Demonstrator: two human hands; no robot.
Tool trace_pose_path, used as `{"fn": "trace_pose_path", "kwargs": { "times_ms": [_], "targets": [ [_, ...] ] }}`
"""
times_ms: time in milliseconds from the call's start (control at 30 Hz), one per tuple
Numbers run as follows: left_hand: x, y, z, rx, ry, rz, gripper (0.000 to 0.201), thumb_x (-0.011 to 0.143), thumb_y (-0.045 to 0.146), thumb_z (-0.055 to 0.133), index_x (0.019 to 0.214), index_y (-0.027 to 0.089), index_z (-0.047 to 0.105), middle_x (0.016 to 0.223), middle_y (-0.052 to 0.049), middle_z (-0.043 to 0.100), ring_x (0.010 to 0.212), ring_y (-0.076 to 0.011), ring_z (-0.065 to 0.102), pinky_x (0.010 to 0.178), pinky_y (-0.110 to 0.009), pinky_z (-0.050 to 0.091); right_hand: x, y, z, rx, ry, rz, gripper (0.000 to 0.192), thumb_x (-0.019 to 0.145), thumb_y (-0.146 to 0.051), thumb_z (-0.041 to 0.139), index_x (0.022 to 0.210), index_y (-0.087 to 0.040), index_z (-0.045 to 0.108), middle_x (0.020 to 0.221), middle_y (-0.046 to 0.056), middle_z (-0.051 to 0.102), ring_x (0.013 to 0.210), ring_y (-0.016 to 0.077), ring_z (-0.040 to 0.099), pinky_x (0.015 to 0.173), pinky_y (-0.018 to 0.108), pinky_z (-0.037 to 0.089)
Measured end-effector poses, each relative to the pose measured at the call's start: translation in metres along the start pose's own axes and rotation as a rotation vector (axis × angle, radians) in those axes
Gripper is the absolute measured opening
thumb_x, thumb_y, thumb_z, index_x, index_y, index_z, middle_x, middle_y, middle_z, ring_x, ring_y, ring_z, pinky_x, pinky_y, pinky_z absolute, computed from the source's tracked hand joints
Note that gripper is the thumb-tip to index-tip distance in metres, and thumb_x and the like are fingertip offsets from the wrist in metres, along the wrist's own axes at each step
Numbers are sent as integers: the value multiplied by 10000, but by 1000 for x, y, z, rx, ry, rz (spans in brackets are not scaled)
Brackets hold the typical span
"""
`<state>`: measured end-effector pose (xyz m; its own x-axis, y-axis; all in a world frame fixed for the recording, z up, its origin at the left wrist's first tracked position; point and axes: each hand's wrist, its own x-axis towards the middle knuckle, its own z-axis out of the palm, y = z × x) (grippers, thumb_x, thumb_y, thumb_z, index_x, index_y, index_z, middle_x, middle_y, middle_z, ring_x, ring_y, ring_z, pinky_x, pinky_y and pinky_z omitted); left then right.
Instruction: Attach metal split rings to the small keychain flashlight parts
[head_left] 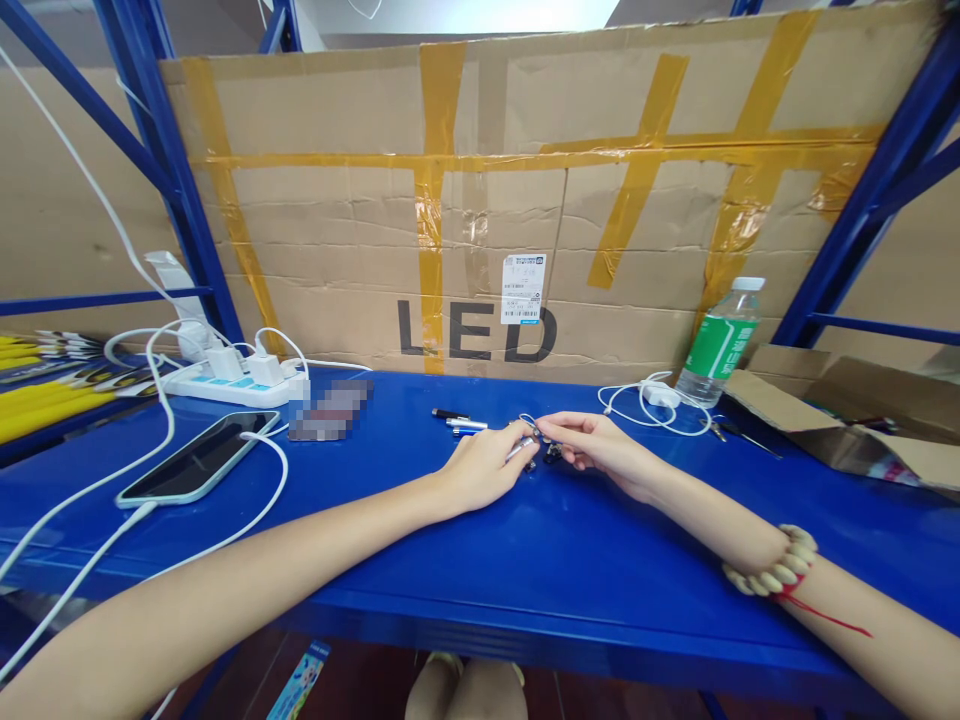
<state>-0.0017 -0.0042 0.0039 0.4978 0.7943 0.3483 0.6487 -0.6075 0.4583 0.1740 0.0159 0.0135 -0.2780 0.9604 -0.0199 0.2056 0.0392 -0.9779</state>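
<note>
Left grip: left hand (484, 468) holds a silvery cylinder (519, 449). Right grip: right hand (604, 452) pinches a thin loop (528, 418) (tiny), just above the blue surface (465, 560). Risk: slack fingertips could drop either. Taped cardboard (345, 240) behind, blue racking (199, 240) around.

The slim silvery cylinder (520, 448) looks smooth and metallic. The broad blue worktop (615, 570) is glossy, like painted metal; the large brown cardboard panel (521, 215) is matt and creased, its amber plastic tape strips (440, 105) shiny.
</note>
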Motion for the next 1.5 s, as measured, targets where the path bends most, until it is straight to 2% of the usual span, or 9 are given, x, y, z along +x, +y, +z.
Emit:
{"fn": "trace_pose_path", "kwargs": {
  "times_ms": [367,667,1067,1267,1500],
  "targets": [
    [0,1,-1,59,-23,7,218,882,332,341,962,225,514,783,11,628,687,-151,593,586,-223,410,-2,-1,1,-52,-43,-10,396,620,-450,693,906,-177,670,596,-23,555,476,38,414,416,169,292],
    [0,-1,1,49,-21,20,233,888,329,331,974,228,523,792,11,633,686,-146,588,576,-215,395,-2,-1,2,-57,-43,-19,397,623,-459,687,890,-166,667,533,-32,527,467,41,408,412,165,286],
    [0,-1,1,47,-25,11,248,892,334,325,988,234,531,805,10,643,717,-151,598,595,-218,402,0,0,1,-60,-40,-29,422,603,-456,703,911,-170,666,580,-21,559,473,43,423,409,170,292],
    [1,-3,2,43,-8,5,261,898,341,311,988,235,531,784,15,640,727,-154,597,607,-227,396,1,1,-1,-74,-52,-38,437,623,-459,690,938,-158,655,518,-40,528,457,39,408,413,167,291],
    [3,-6,3,24,49,-26,247,902,339,302,969,255,524,712,40,611,712,-145,580,597,-225,369,3,3,-3,-103,-54,-42,444,628,-438,691,962,-147,658,556,-33,542,462,38,405,416,178,296]
  ]
}}
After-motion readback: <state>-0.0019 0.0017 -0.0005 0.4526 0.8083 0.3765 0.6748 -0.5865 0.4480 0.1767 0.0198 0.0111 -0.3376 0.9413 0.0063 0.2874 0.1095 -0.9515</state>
